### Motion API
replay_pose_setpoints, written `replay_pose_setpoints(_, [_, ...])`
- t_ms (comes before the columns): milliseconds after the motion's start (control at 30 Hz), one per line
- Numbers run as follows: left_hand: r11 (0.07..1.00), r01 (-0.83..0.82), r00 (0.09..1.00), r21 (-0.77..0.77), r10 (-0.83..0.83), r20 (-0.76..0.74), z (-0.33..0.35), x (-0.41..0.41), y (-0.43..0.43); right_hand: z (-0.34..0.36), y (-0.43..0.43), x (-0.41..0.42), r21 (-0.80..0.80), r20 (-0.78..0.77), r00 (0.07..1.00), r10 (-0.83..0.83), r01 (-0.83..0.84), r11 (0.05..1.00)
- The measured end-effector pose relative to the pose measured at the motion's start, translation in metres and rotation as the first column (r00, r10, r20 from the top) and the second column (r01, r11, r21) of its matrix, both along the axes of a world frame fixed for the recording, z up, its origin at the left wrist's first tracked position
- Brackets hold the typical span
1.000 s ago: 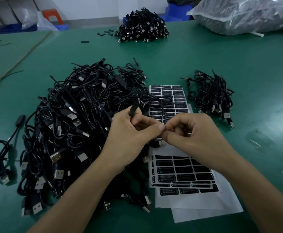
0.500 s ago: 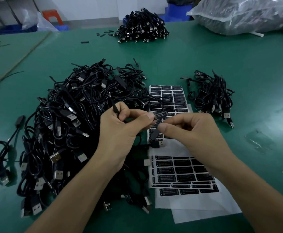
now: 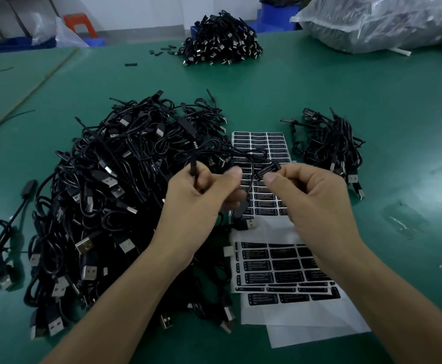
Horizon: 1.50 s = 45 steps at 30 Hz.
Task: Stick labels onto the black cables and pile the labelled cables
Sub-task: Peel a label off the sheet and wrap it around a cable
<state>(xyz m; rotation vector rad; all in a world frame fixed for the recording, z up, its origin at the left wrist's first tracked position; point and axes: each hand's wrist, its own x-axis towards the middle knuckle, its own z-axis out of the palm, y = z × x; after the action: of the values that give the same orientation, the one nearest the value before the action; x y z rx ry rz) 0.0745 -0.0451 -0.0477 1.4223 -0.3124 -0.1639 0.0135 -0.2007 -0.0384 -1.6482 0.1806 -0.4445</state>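
**Green desk, label going on**

Nearest: label sheets reading "LED CONTROLLER". Over them, left hand fingers curl round one cable, upright. Right hand fingers pinch a black label just right of it, lying crosswise. Big tangled pile left. Smaller pile far right, probably the labelled ones.
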Motion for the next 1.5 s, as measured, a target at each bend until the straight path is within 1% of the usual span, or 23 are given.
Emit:
replay_pose_setpoints(100, [0.994, 0.009, 0.999, 0.11, -0.004, -0.052, 0.003, 0.0, 0.0, 0.002, -0.003, 0.0, 0.063, 0.052, 0.999, -0.016, 0.012, 0.998])
replay_pose_setpoints(200, [0.993, 0.027, 0.992, 0.112, -0.013, -0.127, 0.011, -0.004, -0.003, 0.004, -0.002, -0.001, 0.174, 0.136, 0.989, 0.062, -0.086, 0.981])
replay_pose_setpoints(233, [0.99, 0.021, 0.993, 0.141, -0.003, -0.12, 0.011, -0.004, -0.004, 0.005, -0.001, -0.002, 0.208, 0.155, 0.984, 0.091, -0.122, 0.97])
replay_pose_setpoints(300, [0.966, 0.006, 1.0, 0.258, -0.002, -0.015, 0.008, -0.005, -0.004, 0.005, -0.001, -0.002, 0.244, 0.174, 0.976, 0.127, -0.168, 0.955])
replay_pose_setpoints(333, [0.956, 0.002, 0.999, 0.293, -0.016, 0.046, 0.007, -0.005, -0.003, 0.005, -0.001, -0.002, 0.247, 0.172, 0.976, 0.135, -0.176, 0.953])
replay_pose_setpoints(367, [0.956, -0.004, 0.996, 0.295, -0.024, 0.089, 0.006, -0.005, -0.003, 0.005, 0.0, -0.002, 0.246, 0.166, 0.976, 0.138, -0.177, 0.953])
replay_pose_setpoints(500, [0.96, 0.007, 0.986, 0.281, -0.055, 0.16, 0.005, -0.005, -0.002, 0.004, 0.004, -0.001, 0.218, 0.142, 0.984, 0.106, -0.136, 0.966])
replay_pose_setpoints(600, [0.966, 0.048, 0.979, 0.254, -0.096, 0.18, 0.004, -0.006, -0.002, 0.005, 0.004, -0.001, 0.205, 0.119, 0.99, 0.076, -0.1, 0.974])
replay_pose_setpoints(700, [0.969, 0.095, 0.977, 0.23, -0.135, 0.165, 0.004, -0.008, -0.002, 0.004, 0.002, -0.001, 0.169, 0.094, 0.994, 0.062, -0.077, 0.983])
replay_pose_setpoints(933, [0.937, 0.168, 0.96, 0.306, -0.226, 0.164, 0.0, -0.01, -0.002, 0.004, -0.002, 0.0, 0.087, 0.082, 0.995, 0.063, -0.07, 0.994])
replay_pose_setpoints(1033, [0.935, 0.201, 0.959, 0.293, -0.249, 0.137, -0.001, -0.01, -0.002, 0.004, -0.003, 0.001, 0.068, 0.072, 0.994, 0.08, -0.085, 0.994])
replay_pose_setpoints(1267, [0.939, 0.209, 0.959, 0.274, -0.252, 0.132, -0.002, -0.009, -0.002, 0.004, -0.006, 0.001, -0.09, 0.057, 0.99, 0.13, -0.125, 0.988])
replay_pose_setpoints(1500, [0.932, 0.202, 0.96, 0.301, -0.25, 0.13, -0.003, -0.008, -0.001, 0.004, -0.011, 0.001, -0.22, 0.005, 0.994, 0.11, -0.106, 0.97])
